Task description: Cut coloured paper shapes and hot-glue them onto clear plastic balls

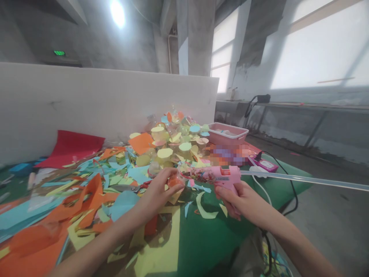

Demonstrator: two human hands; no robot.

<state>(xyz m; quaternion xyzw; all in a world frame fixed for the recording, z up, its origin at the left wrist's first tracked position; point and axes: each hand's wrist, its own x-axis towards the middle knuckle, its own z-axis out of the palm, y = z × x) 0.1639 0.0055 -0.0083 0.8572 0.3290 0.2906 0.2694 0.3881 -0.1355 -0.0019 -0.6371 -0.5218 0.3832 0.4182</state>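
My right hand (235, 200) is closed round the handle of a pink glue gun (215, 176), whose long clear glue stick (302, 179) juts out to the right. The gun's nozzle points left at a small orange piece (175, 181) pinched in the fingers of my left hand (160, 190). Both hands hover over the green table (207, 238), just in front of a heap of clear cups capped with coloured paper discs (173, 140).
Orange, blue and yellow paper scraps (86, 200) cover the table's left half, with scissors (129, 187) among them. A pink tray (227, 134) and a power strip (265, 164) with cables sit at the back right. A white board (100, 100) stands behind the table.
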